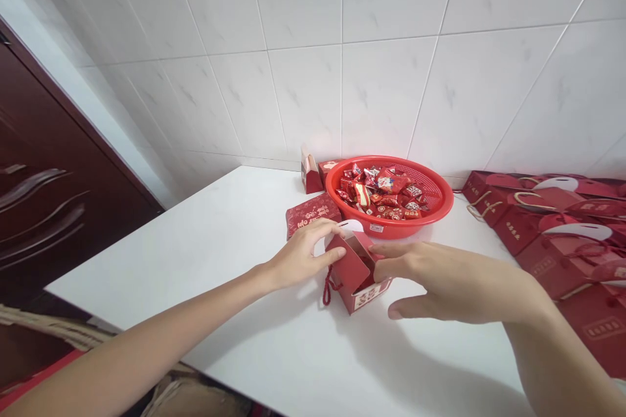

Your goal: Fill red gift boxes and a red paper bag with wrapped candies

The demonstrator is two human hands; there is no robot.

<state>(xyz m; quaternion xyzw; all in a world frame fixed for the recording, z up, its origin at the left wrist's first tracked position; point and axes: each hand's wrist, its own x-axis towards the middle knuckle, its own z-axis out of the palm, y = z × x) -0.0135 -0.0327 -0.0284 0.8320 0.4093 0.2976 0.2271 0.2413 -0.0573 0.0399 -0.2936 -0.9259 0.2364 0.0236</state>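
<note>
A small red box (348, 272) with its top flaps raised stands on the white table, a dark red cord hanging at its left side. My left hand (304, 254) holds the box's left flap between thumb and fingers. At the box's right side is my right hand (430, 277), its fingertips at the opening and its thumb spread apart below. Whether anything lies in the box is hidden. Just behind it, a red basket (443, 205) holds many red-wrapped candies (386, 194).
A flat red packet (313, 214) lies left of the basket, with a small upright box (311, 177) behind it. Several filled-out red gift boxes (542, 260) crowd the right side. The white table (210, 234) ends at a tiled wall.
</note>
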